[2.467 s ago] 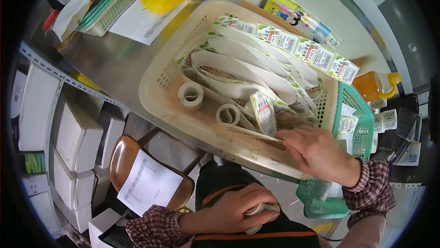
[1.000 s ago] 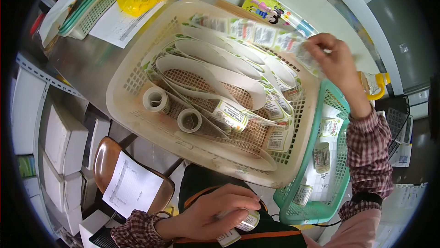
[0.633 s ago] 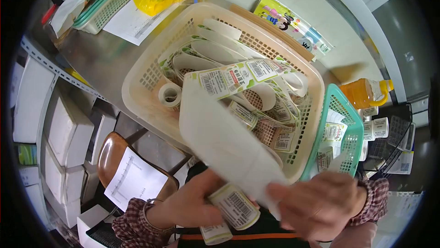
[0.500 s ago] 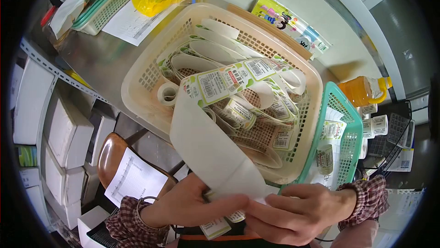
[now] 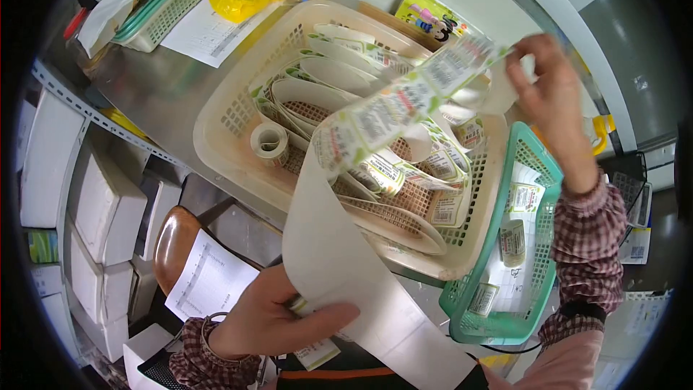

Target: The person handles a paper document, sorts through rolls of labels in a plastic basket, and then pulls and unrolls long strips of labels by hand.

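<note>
I see the right hand (image 5: 545, 83) pinching the label strip (image 5: 393, 112) high over the cream basket (image 5: 238, 112), the left hand (image 5: 271, 318) closed on its backing paper below the basket's near rim, most coils lying loose inside, unwound.

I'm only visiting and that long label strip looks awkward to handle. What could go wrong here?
The label strip is stretched between the right hand raised high and the left hand low, so it might twist or crease. Its slack hangs over the beige basket, where it could snag the loose loops or the small roll.
</note>
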The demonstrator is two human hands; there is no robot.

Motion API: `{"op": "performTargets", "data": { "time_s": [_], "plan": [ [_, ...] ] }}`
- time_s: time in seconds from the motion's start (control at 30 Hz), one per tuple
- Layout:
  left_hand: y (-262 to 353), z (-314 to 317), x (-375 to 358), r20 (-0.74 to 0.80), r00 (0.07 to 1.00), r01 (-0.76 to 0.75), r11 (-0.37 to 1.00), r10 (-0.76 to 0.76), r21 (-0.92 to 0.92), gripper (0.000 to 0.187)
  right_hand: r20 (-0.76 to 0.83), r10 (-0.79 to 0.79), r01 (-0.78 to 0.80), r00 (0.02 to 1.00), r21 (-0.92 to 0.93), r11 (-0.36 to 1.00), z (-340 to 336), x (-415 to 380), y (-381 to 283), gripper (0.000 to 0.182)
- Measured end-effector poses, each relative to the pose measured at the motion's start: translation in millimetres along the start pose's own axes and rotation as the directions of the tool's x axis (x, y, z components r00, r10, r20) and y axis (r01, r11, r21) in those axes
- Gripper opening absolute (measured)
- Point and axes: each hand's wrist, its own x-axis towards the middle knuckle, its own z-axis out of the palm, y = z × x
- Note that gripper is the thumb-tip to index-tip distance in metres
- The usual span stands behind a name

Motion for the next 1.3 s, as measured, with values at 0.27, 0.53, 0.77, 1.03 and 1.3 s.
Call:
{"op": "performTargets", "data": {
  "time_s": [0.27,0.53,0.77,1.03,1.3],
  "plan": [
    [-0.7,-2.5,2.7,-0.025,0.971,-0.238,0.971,0.237,-0.023,0.037,0.412,0.287,-0.463,0.865,0.435,0.772,-107.2,25.1,-73.1,0.02],
    [-2.9,1.5,2.6,-0.109,0.983,-0.173,0.945,0.148,-0.276,0.065,0.946,-0.044,-0.946,0.323,0.323,0.008,-94.6,-21.8,-115.9,0.021],
    [-58.1,-32.6,-14.1,0.178,0.984,0.088,0.864,0.002,-0.496,0.069,0.699,-0.454,-0.66,0.553,0.7,0.274,-82.5,-48.9,-150.4,0.02],
    [-72.2,-58.6,-23.3,0.019,0.98,-0.171,0.882,0.2,-0.44,0.039,0.597,-0.474,-0.508,0.648,0.802,0.316,-60.7,-36.2,-125.1,0.029],
    [-36.6,-48.1,-21.8,-0.011,0.983,-0.185,0.97,0.186,-0.16,0.034,0.223,-0.004,-0.131,0.975,0.585,0.8,45.9,48.6,-67.5,0.022]
  ]
}}
